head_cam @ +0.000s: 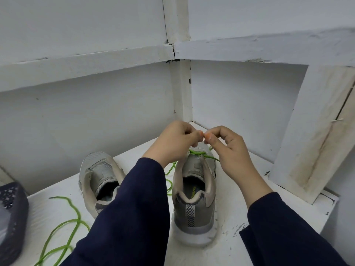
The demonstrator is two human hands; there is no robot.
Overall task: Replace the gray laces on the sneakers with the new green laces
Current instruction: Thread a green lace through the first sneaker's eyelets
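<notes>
left hand (pixel 172 143), right hand (pixel 228 150) pinch green lace (pixel 197 153) over sneaker (pixel 194 189); best keep ends even, tension snug before knotting.

**Grey, green and navy on white**

Grey mesh and beige collar on the sneaker left of centre (pixel 99 175) and on the centre sneaker (pixel 194 208); black-and-white chevron strip (pixel 190 214) down the latter's heel. Bright green lace (pixel 196 153) across its tongue, loose green lace (pixel 76 220) at lower left. Navy sleeves (pixel 134 208). Dark blue fabric (pixel 9 198) with white diamonds, left edge. White bench (pixel 240 189).
</notes>
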